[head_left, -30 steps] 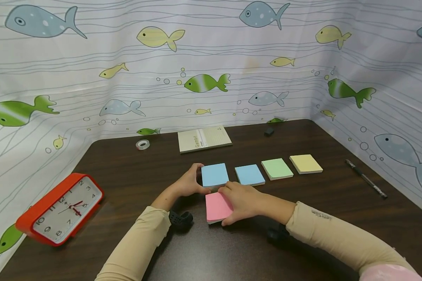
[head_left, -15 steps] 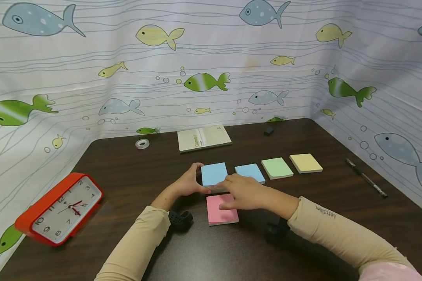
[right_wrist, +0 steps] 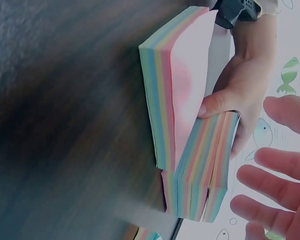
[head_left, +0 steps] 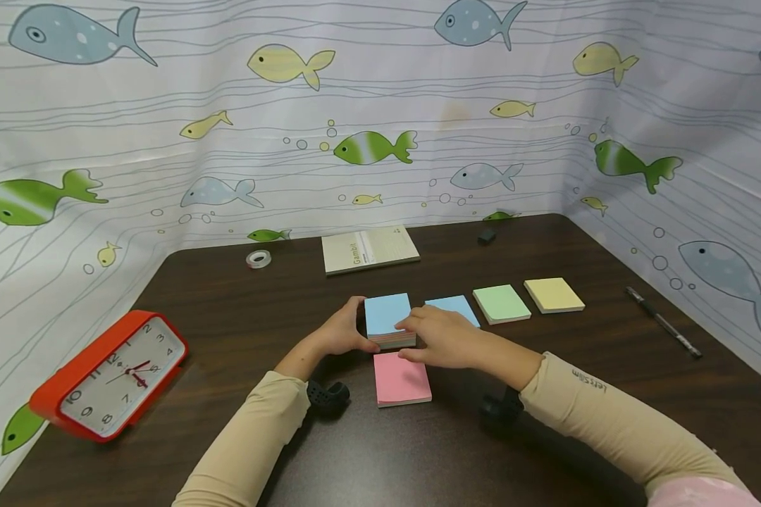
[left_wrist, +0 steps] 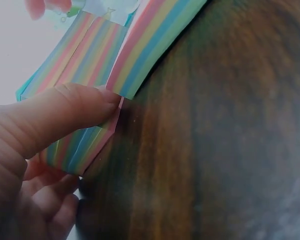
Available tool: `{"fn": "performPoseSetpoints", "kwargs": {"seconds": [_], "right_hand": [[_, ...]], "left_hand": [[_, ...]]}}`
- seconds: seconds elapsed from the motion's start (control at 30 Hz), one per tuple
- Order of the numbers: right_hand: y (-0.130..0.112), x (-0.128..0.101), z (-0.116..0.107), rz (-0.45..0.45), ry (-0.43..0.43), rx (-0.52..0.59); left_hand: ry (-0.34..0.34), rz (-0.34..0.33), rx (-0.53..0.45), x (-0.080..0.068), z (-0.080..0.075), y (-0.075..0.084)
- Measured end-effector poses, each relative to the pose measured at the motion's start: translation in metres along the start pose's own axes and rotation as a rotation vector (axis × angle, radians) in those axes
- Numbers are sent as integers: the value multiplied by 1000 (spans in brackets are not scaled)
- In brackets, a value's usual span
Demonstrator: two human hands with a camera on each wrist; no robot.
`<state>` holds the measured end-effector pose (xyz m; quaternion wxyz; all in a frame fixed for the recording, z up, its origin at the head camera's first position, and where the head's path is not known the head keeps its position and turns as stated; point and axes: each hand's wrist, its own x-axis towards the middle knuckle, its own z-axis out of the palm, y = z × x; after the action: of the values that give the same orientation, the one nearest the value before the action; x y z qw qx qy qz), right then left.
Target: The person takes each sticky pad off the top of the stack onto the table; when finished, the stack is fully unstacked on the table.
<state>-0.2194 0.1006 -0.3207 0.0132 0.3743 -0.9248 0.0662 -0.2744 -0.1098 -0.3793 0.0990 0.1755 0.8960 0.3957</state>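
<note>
A stack of sticky note pads (head_left: 385,313), blue on top with rainbow-striped sides, stands mid-table. My left hand (head_left: 341,329) grips its left side, thumb at the near edge; in the left wrist view the thumb presses the striped stack (left_wrist: 85,55). Just in front, a pink-topped sticky note pad (head_left: 402,386) lies on the table, its end close against the stack (right_wrist: 202,160) in the right wrist view. My right hand (head_left: 447,339) hovers over the stack's right side and the pink pad's far corner. Its fingers (right_wrist: 275,185) are spread and hold nothing.
A blue pad (head_left: 459,305), partly hidden by my right hand, a green pad (head_left: 502,304) and a yellow pad (head_left: 554,296) run rightward. Around them are a notebook (head_left: 370,251), tape roll (head_left: 258,259), dark small block (head_left: 486,236), pen (head_left: 662,320) and red alarm clock (head_left: 114,377).
My right hand has let go of the pink pad and risen away to the far right of it. The pink pad now lies flat, slightly shifted right. The left hand stays on the stack.
</note>
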Motion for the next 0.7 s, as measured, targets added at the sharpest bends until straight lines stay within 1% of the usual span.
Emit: {"fn": "performPoseSetpoints", "kwargs": {"seconds": [0.13,0.33,0.43,0.53,0.7], "right_hand": [[4,1,-2,6,20,-10],[12,6,-3,-2,99,-9],[17,10,-4,7,121,0],[20,14,-5,31,110,12],[23,24,-6,75,54,31]], "left_hand": [[1,-3,9,0,0,1],[1,-13,22,1,0,1],[-2,-13,31,1,0,0],[-5,-13,30,1,1,0],[0,-10,12,1,1,0]]}}
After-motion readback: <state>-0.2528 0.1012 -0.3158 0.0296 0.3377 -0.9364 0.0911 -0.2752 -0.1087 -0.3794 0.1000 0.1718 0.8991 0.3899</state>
